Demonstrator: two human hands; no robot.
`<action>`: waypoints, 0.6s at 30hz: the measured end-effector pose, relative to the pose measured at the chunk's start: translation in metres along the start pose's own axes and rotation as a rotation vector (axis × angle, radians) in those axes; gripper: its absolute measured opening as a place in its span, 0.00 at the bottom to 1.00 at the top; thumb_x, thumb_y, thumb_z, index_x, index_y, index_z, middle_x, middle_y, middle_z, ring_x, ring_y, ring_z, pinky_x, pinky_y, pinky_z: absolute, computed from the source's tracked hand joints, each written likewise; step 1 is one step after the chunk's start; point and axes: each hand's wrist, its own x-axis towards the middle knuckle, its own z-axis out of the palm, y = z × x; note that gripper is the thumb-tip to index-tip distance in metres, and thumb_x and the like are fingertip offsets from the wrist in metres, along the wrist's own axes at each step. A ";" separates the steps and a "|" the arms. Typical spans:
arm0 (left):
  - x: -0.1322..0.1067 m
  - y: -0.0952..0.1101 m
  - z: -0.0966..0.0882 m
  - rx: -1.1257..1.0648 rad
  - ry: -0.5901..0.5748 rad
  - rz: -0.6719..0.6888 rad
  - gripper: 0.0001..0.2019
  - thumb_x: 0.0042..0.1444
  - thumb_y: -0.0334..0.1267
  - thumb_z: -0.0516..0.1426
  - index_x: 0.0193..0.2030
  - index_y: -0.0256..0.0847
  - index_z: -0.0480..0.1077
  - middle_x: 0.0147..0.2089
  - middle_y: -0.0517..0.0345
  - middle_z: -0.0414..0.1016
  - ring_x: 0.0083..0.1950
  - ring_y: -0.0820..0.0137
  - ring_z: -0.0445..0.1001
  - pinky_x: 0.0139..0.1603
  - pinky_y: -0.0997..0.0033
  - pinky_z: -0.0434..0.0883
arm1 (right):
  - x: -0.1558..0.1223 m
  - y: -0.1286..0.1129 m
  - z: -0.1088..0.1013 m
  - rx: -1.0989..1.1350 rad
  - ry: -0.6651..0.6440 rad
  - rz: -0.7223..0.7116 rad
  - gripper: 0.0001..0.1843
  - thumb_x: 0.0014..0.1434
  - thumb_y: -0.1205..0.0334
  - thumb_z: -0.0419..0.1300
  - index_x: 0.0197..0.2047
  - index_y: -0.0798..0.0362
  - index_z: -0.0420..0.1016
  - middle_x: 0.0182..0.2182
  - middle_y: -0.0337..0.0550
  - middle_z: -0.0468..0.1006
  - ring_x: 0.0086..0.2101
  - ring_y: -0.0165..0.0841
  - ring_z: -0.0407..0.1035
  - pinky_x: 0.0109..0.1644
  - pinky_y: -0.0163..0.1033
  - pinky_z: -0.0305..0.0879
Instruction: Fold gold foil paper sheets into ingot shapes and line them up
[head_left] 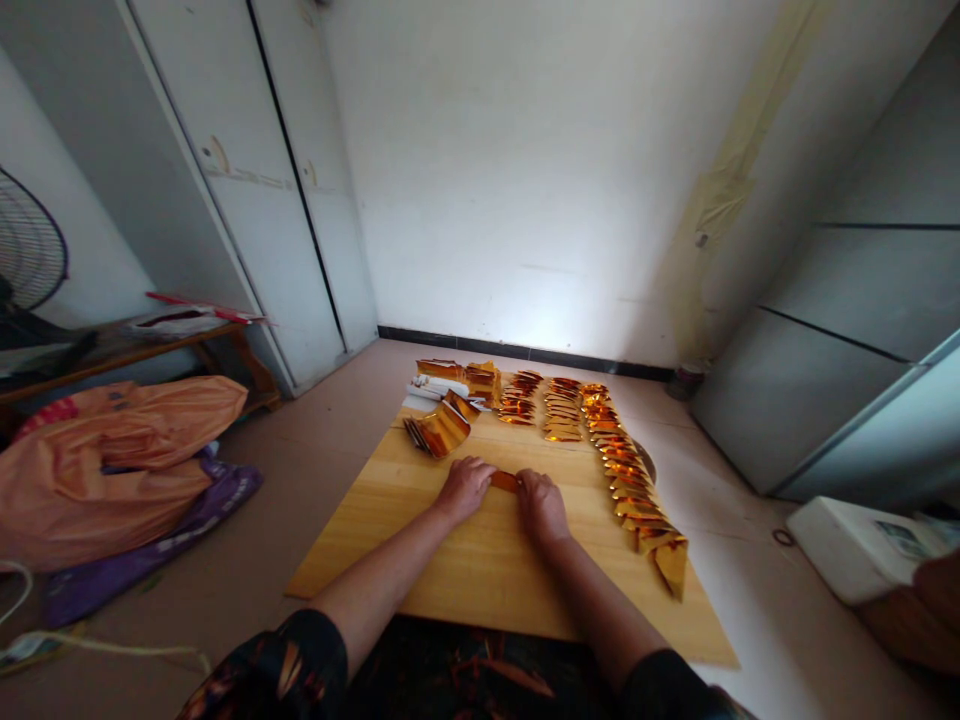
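Observation:
A small folded strip of gold foil paper (505,482) lies low over the wooden board, stretched between my two hands. My left hand (466,487) grips its left end, with the fingers closed. On the other end my right hand (542,505) is closed in the same way. Just beyond my left hand sits a curved stack of gold foil sheets (442,428). Rows of folded gold foil pieces (563,408) stand behind my right hand. A longer overlapping row of folded gold pieces (624,465) runs down the board's right side.
The wooden board (360,530) fills the area before me. White rolled papers (437,387) lie at its far left corner. An orange bag (127,470) and a purple bag (161,535) rest on the floor at left. A white box (855,545) stands at right.

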 end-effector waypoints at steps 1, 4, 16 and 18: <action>0.000 0.000 0.001 -0.016 0.005 -0.016 0.14 0.56 0.27 0.53 0.46 0.43 0.73 0.40 0.54 0.76 0.45 0.66 0.70 0.45 0.67 0.64 | 0.001 0.000 0.001 -0.009 -0.012 0.010 0.14 0.66 0.67 0.46 0.45 0.51 0.72 0.38 0.43 0.78 0.41 0.33 0.69 0.41 0.33 0.57; 0.001 0.003 0.000 -0.059 0.002 -0.080 0.15 0.56 0.27 0.53 0.47 0.44 0.73 0.44 0.56 0.77 0.48 0.66 0.71 0.47 0.66 0.63 | 0.003 -0.002 0.001 -0.041 -0.059 0.045 0.14 0.66 0.68 0.45 0.45 0.51 0.70 0.39 0.44 0.78 0.41 0.33 0.70 0.40 0.33 0.57; 0.007 0.018 -0.009 -0.054 -0.015 -0.299 0.09 0.55 0.29 0.54 0.41 0.43 0.70 0.40 0.61 0.78 0.44 0.69 0.74 0.45 0.69 0.61 | 0.004 -0.012 -0.003 -0.143 -0.087 0.134 0.12 0.67 0.68 0.43 0.45 0.54 0.67 0.39 0.48 0.76 0.37 0.33 0.73 0.33 0.33 0.59; 0.008 0.019 -0.011 -0.044 -0.027 -0.316 0.08 0.55 0.29 0.54 0.40 0.43 0.70 0.39 0.61 0.78 0.44 0.69 0.74 0.44 0.69 0.61 | 0.004 -0.012 -0.004 -0.140 -0.087 0.131 0.13 0.66 0.68 0.42 0.45 0.54 0.67 0.39 0.48 0.76 0.37 0.33 0.73 0.33 0.34 0.59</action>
